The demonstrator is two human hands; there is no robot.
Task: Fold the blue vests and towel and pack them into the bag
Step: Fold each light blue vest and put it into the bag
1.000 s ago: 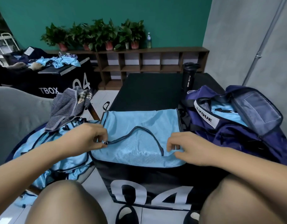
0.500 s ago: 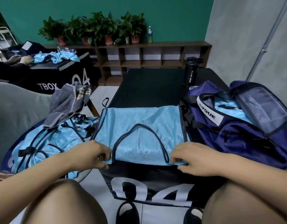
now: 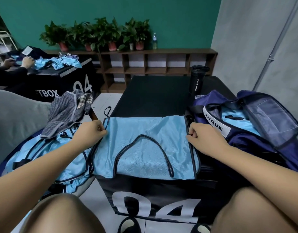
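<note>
Both hands gripped the vest's side edges.
The left hand (image 3: 90, 132) and right hand (image 3: 204, 137), fingers curled, pinched opposite edges of the blue vest (image 3: 145, 147), forearms angled inward.

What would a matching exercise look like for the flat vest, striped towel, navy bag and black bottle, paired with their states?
Things: 1 flat vest; 2 striped towel; 3 navy bag; 4 black bottle.
States: A upright beyond the bag; B gripped at both side edges; C open, blue vest inside; D bunched on the vest pile.
Pairs: 1-B, 2-D, 3-C, 4-A.
</note>
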